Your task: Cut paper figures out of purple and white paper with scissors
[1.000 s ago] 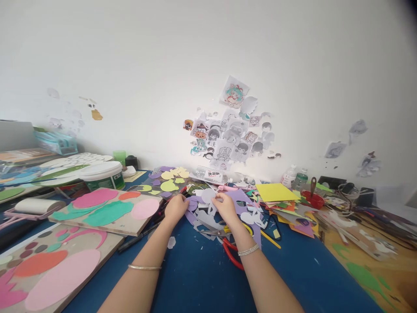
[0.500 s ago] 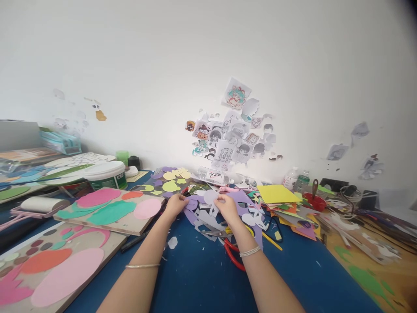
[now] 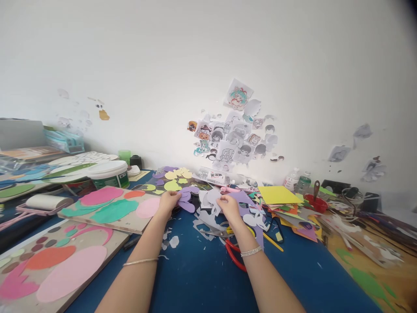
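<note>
My left hand pinches several purple paper cutouts, which fan out to the right of its fingertips. Between the fingers of my right hand is a pale grey paper cutout with a rounded top. More grey paper scraps lie on the blue table below it. Red-handled scissors rest partly under my right wrist, their blades pointing left. Beside my right hand lie purple paper and white cutouts.
On the left, boards carry pink, orange and teal cutouts, with a white-lidded tub behind. Coloured sheets are stacked at the right near a red bowl. Drawings cover part of the wall. Small scraps dot the blue table.
My left hand has moved left, drawing the purple cutouts away from the grey pile and uncovering blue table between. My right hand stays nearly in place with the grey cutout.
</note>
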`<state>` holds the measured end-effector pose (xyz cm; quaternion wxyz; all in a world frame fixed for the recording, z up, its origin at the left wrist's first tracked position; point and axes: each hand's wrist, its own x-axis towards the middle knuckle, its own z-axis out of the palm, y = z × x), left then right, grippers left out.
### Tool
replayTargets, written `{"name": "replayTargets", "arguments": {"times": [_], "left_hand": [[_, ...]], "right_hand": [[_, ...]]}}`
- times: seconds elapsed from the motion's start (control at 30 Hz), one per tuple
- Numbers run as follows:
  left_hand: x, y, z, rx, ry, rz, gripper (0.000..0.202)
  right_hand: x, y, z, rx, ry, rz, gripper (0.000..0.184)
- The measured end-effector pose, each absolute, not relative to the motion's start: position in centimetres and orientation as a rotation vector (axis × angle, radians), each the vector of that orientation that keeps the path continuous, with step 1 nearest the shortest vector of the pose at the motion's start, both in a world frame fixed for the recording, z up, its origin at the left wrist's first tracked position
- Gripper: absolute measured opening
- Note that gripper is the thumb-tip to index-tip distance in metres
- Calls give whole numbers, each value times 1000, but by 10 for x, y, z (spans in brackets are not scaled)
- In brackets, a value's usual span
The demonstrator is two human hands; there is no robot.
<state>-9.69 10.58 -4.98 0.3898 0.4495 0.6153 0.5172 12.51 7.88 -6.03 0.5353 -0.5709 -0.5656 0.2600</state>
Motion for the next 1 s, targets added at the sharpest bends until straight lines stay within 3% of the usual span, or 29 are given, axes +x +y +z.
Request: {"name": "replayTargets", "arguments": {"times": [0.17, 0.37, 0.57, 0.8, 1.0], "left_hand": [[-99, 94, -38, 1163, 1433, 1288, 26], [-94, 53, -29, 1346, 1184, 880, 39], [-90, 28, -34, 1633, 1064, 582, 38], [-82, 10, -17, 1881, 978, 706, 29], [-76, -2, -8, 2090, 967, 573, 24]], "right_hand": [[130, 77, -54, -1344, -1340, 595, 25], [145, 61, -45, -1324, -1327, 548, 31], [148, 43, -40, -1316, -1373, 563, 26], [145, 42, -43, -1310, -1405, 585, 24], [143, 41, -41, -1302, -1399, 591, 24]]}}
